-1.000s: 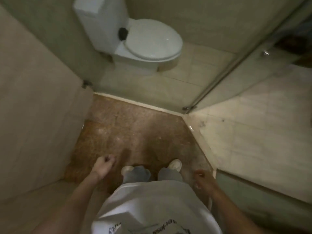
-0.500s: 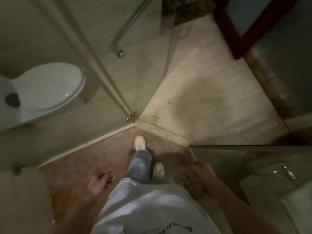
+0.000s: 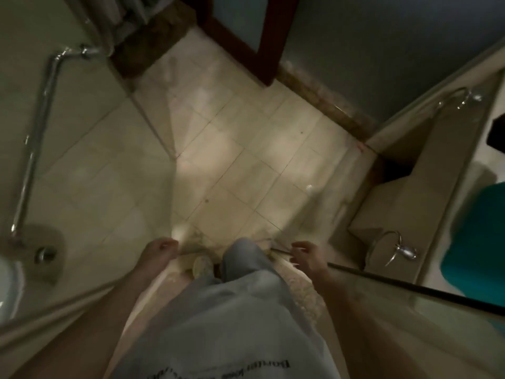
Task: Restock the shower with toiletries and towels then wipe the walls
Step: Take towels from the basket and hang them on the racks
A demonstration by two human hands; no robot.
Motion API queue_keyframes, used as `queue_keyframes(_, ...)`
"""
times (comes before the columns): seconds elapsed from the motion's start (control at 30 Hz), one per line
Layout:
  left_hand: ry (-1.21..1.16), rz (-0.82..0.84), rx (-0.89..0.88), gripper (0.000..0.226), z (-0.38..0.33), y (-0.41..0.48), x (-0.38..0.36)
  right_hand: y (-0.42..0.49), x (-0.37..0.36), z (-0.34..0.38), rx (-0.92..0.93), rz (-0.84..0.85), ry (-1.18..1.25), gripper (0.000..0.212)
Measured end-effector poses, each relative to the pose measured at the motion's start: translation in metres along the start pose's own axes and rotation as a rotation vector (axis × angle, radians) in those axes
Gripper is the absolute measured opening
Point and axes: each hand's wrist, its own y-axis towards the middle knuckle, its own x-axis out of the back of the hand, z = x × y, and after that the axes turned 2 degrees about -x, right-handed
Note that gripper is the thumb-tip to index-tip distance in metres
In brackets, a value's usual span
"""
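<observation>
my left hand point(image 3: 159, 248) and right hand point(image 3: 306, 254): loose, empty | shower door bar point(image 3: 30, 149): shiny, on left, runs near to far

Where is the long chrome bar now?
In the head view, the long chrome bar runs along the far left side, above the white toilet and left of the left hand.

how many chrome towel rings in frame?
2. One towel ring low on the right, just beyond the right hand; another at the upper right, blurred, possibly a reflection in glass. Others may be out of view.
</observation>
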Motion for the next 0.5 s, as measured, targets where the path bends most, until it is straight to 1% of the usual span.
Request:
queue_keyframes(0.03, 0.003, 0.007, -0.033, 0.014, -0.035, 0.009, -0.002, 0.004, 0.001, 0.002, -0.041, -0.017, 0.022, 0.029)
queue_keyframes(0.1, 0.036, 0.047, -0.088, 0.014, -0.094, 0.031, -0.01, 0.016, 0.003, 0.007, -0.105, -0.051, 0.049, 0.026)
queue_keyframes(0.23, 0.132, 0.129, -0.173, 0.02, -0.194, 0.08, -0.037, 0.049, 0.014, 0.023, -0.201, -0.107, 0.123, 0.017)
queue_keyframes(0.3, 0.192, 0.174, -0.208, 0.019, -0.239, 0.104, -0.053, 0.072, 0.017, 0.033, -0.255, -0.141, 0.167, 0.018)
queue_keyframes(0.4, 0.268, 0.206, -0.222, 0.015, -0.29, 0.147, -0.077, 0.116, 0.032, 0.06, -0.303, -0.121, 0.183, 0.02)
queue_keyframes(0.43, 0.291, 0.2, -0.213, 0.012, -0.299, 0.157, -0.081, 0.13, 0.039, 0.072, -0.294, -0.117, 0.19, 0.019)
queue_keyframes(0.5, 0.361, 0.216, -0.19, 0.011, -0.32, 0.179, -0.094, 0.162, 0.059, 0.099, -0.256, -0.144, 0.206, 0.025)
